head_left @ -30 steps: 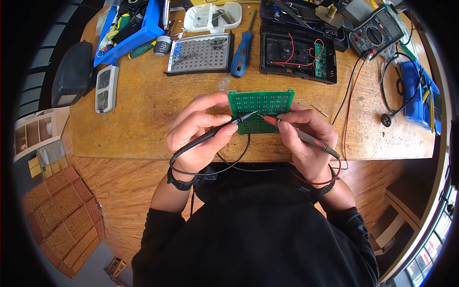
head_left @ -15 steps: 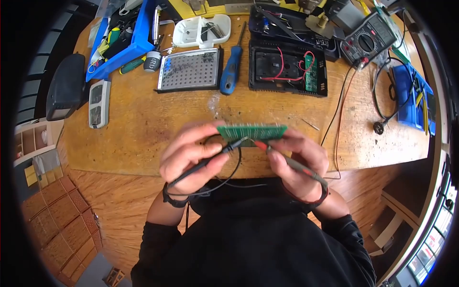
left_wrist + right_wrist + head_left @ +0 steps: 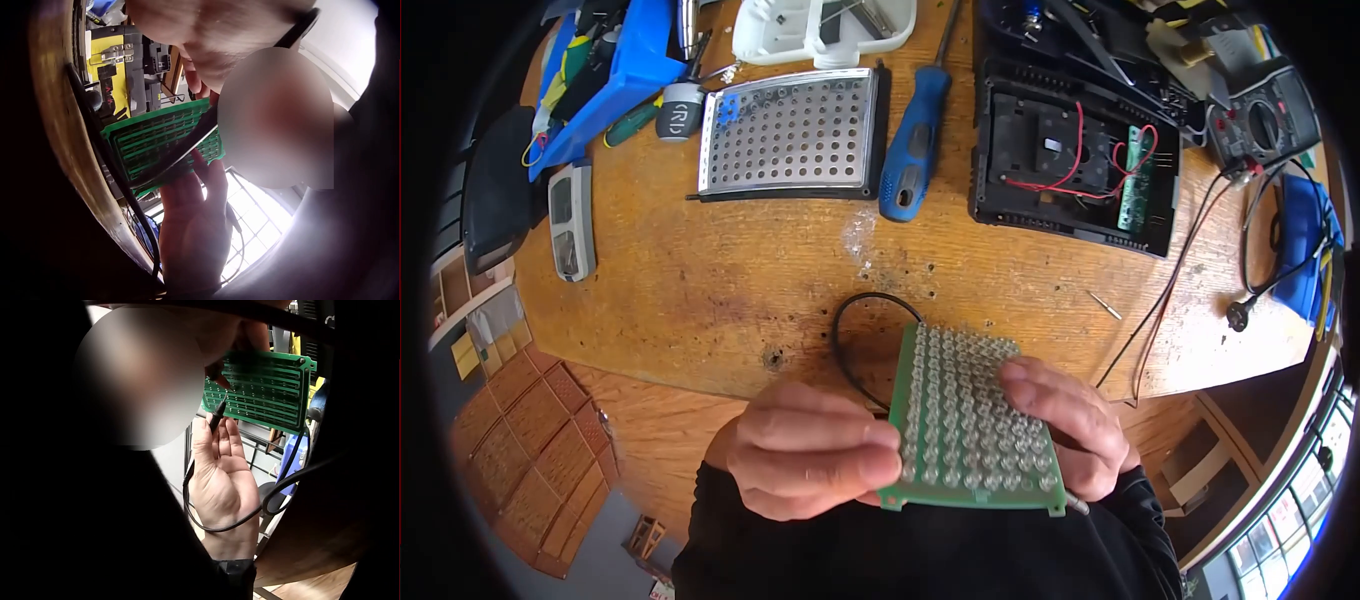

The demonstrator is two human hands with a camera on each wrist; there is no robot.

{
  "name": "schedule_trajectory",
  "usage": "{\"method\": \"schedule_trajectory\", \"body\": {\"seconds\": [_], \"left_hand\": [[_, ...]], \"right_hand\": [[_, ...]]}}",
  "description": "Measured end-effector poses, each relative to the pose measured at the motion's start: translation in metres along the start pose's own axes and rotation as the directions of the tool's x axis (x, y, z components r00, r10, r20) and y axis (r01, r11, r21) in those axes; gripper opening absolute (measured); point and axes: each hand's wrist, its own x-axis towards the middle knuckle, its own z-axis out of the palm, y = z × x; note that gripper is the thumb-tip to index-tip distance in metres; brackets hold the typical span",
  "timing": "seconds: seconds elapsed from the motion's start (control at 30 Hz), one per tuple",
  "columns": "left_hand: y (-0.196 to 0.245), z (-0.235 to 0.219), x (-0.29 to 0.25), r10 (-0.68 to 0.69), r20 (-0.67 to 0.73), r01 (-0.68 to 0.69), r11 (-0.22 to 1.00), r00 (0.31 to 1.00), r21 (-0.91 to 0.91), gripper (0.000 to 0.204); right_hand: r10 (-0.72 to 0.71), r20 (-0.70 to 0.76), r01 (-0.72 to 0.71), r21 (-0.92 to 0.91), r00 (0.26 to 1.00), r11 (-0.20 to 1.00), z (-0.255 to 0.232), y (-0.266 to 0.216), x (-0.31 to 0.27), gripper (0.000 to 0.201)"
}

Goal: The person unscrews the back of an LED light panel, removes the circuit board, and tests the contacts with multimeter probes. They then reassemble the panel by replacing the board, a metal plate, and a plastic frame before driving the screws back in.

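Observation:
The green circuit board (image 3: 928, 452) is tilted above the person's lap, rows of clear LEDs facing up. The right hand (image 3: 1068, 428) grips its right side, fingers over the LEDs; a grey probe end (image 3: 1077, 505) shows below that hand. At the board's lower left is the left hand (image 3: 815, 458), fingers bent. In the right wrist view the left hand (image 3: 225, 481) pinches a black probe (image 3: 217, 417), its tip at the soldered underside of the board (image 3: 269, 390); whether it touches is unclear. A dark cable crosses the board (image 3: 147, 140) in the left wrist view.
Behind the hands lie a perforated metal panel (image 3: 785, 140), a blue screwdriver (image 3: 910, 150) and an open black housing (image 3: 1000, 200) with red wires. A multimeter (image 3: 1262, 120) and a blue bin (image 3: 1305, 245) stand right; a loose thin metal piece (image 3: 1105, 305) lies nearer.
The board has turned over from its soldered side to its LED side in the head view and come closer to the body. Both hands have lowered, and the probe tips are now hidden beneath it there.

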Motion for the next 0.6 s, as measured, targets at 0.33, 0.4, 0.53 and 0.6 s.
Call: {"method": "schedule_trajectory", "body": {"seconds": [0.33,0.4,0.53,0.6], "left_hand": [[0.003,0.010,-0.006,0.025,-0.135,-0.021,0.999,0.991,0.025,0.018],[-0.001,0.011,-0.007,0.058,-0.138,-0.052,0.998,0.989,0.040,0.020],[-0.001,0.011,-0.009,0.082,-0.141,-0.073,0.995,0.987,0.069,0.026],[0.000,0.011,-0.008,0.074,-0.138,-0.065,0.996,0.988,0.064,0.026]], "right_hand": [[0.025,-0.049,-0.022,0.049,0.998,0.999,0.003,-0.004,-0.010,0.016],[0.028,-0.034,-0.026,0.056,0.999,0.998,0.002,-0.005,-0.009,0.015],[0.007,-0.032,-0.006,0.048,0.999,0.999,0.002,-0.003,-0.010,0.016],[0.001,-0.032,0.001,0.050,0.999,0.999,0.002,-0.003,-0.011,0.017]]}}
